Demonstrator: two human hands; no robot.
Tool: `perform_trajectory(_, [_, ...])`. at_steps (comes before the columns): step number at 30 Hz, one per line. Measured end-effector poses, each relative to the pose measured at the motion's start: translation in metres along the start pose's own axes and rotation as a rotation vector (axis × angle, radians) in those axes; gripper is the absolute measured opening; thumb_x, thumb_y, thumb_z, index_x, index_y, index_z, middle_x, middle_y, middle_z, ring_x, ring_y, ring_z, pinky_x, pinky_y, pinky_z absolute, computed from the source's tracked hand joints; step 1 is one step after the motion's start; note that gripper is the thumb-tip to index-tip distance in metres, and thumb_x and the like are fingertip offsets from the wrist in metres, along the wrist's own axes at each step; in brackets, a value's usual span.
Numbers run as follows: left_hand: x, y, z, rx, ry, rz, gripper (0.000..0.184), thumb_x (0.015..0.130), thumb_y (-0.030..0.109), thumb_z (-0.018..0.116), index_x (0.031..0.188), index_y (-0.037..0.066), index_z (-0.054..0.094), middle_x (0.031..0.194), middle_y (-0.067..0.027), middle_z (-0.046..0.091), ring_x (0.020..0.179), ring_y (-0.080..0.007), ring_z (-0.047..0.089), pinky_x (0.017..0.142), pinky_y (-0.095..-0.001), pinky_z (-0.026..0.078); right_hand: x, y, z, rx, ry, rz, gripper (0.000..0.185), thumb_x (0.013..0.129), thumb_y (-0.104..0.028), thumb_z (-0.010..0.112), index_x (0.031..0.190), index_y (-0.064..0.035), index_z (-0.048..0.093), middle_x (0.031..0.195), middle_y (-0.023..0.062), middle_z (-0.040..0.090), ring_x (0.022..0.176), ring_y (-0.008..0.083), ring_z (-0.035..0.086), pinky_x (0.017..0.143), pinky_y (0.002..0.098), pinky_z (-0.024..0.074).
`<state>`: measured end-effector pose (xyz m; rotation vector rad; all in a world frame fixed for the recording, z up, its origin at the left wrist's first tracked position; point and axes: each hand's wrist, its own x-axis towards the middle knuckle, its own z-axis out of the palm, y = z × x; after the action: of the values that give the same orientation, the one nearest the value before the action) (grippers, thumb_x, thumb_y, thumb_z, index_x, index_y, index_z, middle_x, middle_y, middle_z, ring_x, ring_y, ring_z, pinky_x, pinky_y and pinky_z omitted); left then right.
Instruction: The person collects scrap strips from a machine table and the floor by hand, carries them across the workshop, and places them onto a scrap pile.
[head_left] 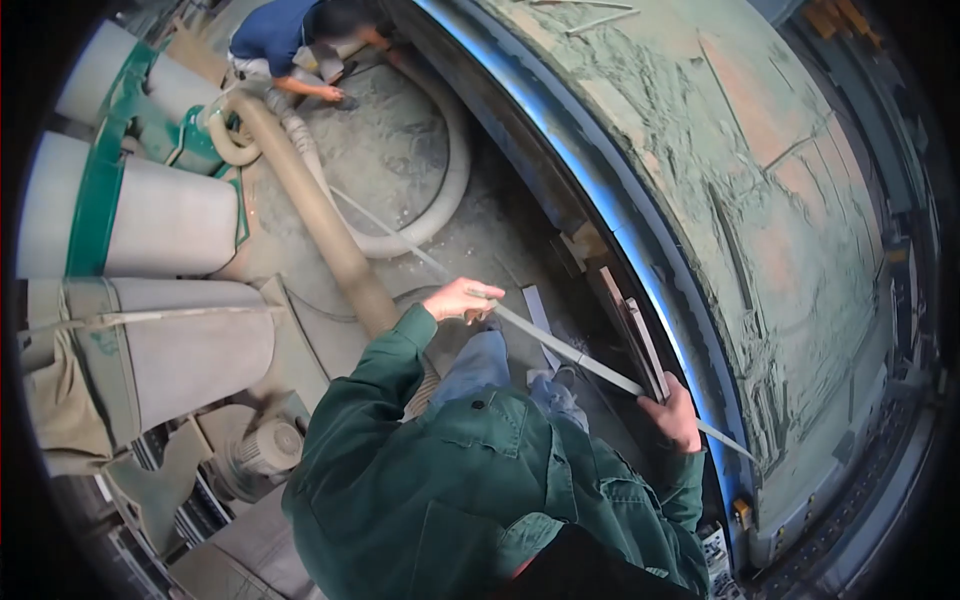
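A long, thin, pale strip (570,350) runs slantwise across my front, from the floor area at upper left to the machine bed at lower right. My left hand (465,300) is closed around it near its middle. Further along, my right hand (675,415) grips the same strip beside the blue machine edge (640,240). Short narrow bars (645,345) stand just above my right fingers; whether that hand holds them too, I cannot tell. The strip's lower tip lies over the dusty, greenish bed surface (790,300).
A co-worker (275,40) crouches at the upper left, one hand near the floor. A thick hose (310,200) and a curled hose (455,170) lie on the dusty floor. Large pale collector bags (170,215) with green bands and a motor (270,445) stand at left.
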<state>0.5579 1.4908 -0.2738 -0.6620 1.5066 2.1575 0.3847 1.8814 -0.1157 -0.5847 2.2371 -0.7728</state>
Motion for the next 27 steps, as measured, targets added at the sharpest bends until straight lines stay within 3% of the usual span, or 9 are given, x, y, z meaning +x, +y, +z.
perform_trajectory(4, [-0.005,0.012,0.020,0.154,-0.083,-0.066,0.037,0.080,0.011,0.060,0.117,0.006,0.059,0.078,-0.0023,0.061,0.058,-0.0074,0.053,0.053,-0.0222,0.046,-0.018,0.001,-0.010,0.122,0.092,-0.089,0.031,0.067,-0.008,0.071,0.084,0.0005,0.047,0.072,0.0146,0.045,0.067,0.0209,0.043,0.065,0.0320,0.0412])
perform_trajectory(7, [-0.011,0.006,0.046,0.123,-0.106,-0.067,0.038,0.080,0.012,0.062,0.117,0.005,0.058,0.078,-0.0015,0.060,0.058,-0.0078,0.054,0.052,-0.0222,0.046,-0.022,0.010,-0.020,0.338,0.197,-0.173,0.031,0.071,-0.003,0.068,0.097,0.0004,0.052,0.077,0.0050,0.052,0.073,0.0151,0.047,0.069,0.0285,0.0419])
perform_trajectory(9, [-0.018,0.001,0.071,0.060,-0.070,-0.055,0.038,0.081,0.013,0.063,0.117,0.004,0.058,0.078,-0.0013,0.060,0.058,-0.0081,0.054,0.052,-0.0221,0.046,-0.024,0.016,-0.037,0.435,0.184,-0.049,0.034,0.072,0.000,0.066,0.102,0.0001,0.052,0.083,0.0002,0.053,0.076,0.0107,0.048,0.069,0.0248,0.0420])
perform_trajectory(11, [-0.022,-0.003,0.096,-0.053,0.048,0.104,0.039,0.081,0.013,0.063,0.118,0.003,0.057,0.080,-0.0012,0.059,0.060,-0.0091,0.056,0.052,-0.0220,0.046,-0.026,0.018,-0.052,0.553,0.182,-0.050,0.031,0.074,0.001,0.065,0.101,-0.0016,0.052,0.079,-0.0019,0.051,0.070,0.0062,0.047,0.064,0.0220,0.0415])
perform_trajectory(14, [-0.015,-0.017,0.134,-0.124,0.084,0.191,0.039,0.083,0.011,0.061,0.119,0.000,0.053,0.104,-0.0084,0.063,0.074,-0.0119,0.061,0.051,-0.0234,0.049,-0.022,0.031,-0.072,0.553,0.260,-0.173,0.027,0.075,0.000,0.065,0.098,-0.0036,0.052,0.068,-0.0046,0.051,0.055,0.0036,0.044,0.047,0.0198,0.0355])
perform_trajectory(17, [0.002,-0.031,0.166,-0.251,0.101,0.249,0.041,0.083,0.014,0.061,0.120,-0.002,0.052,0.105,-0.0066,0.062,0.074,-0.0126,0.061,0.050,-0.0234,0.049,-0.015,0.032,-0.089,0.577,0.314,-0.157,0.022,0.076,-0.002,0.066,0.093,-0.0051,0.052,0.064,-0.0037,0.051,0.052,0.0051,0.045,0.046,0.0212,0.0359])
perform_trajectory(21, [0.015,-0.032,0.206,-0.313,0.189,0.349,0.037,0.085,0.016,0.058,0.117,-0.002,0.054,0.102,-0.0068,0.063,0.072,-0.0135,0.061,0.049,-0.0225,0.048,0.005,0.042,-0.101,0.595,0.381,-0.190,0.019,0.077,-0.008,0.067,0.087,-0.0063,0.050,0.063,-0.0032,0.050,0.051,0.0059,0.045,0.045,0.0218,0.0357])
perform_trajectory(24, [0.018,-0.036,0.232,-0.174,0.023,0.258,0.032,0.084,0.017,0.061,0.111,0.000,0.059,0.091,-0.0071,0.064,0.066,-0.0149,0.063,0.048,-0.0217,0.047,0.016,0.048,-0.115,0.656,0.508,-0.218,0.018,0.079,-0.013,0.066,0.082,-0.0073,0.049,0.064,-0.0028,0.049,0.053,0.0065,0.045,0.046,0.0223,0.0356])
perform_trajectory(27, [0.020,-0.043,0.267,-0.229,0.053,0.238,0.029,0.084,0.015,0.058,0.108,-0.002,0.059,0.079,-0.0057,0.062,0.065,-0.0137,0.061,0.049,-0.0222,0.047,0.017,0.053,-0.130,0.648,0.565,-0.233,0.018,0.079,-0.014,0.067,0.082,-0.0069,0.050,0.065,-0.0027,0.050,0.054,0.0065,0.045,0.047,0.0225,0.0355])
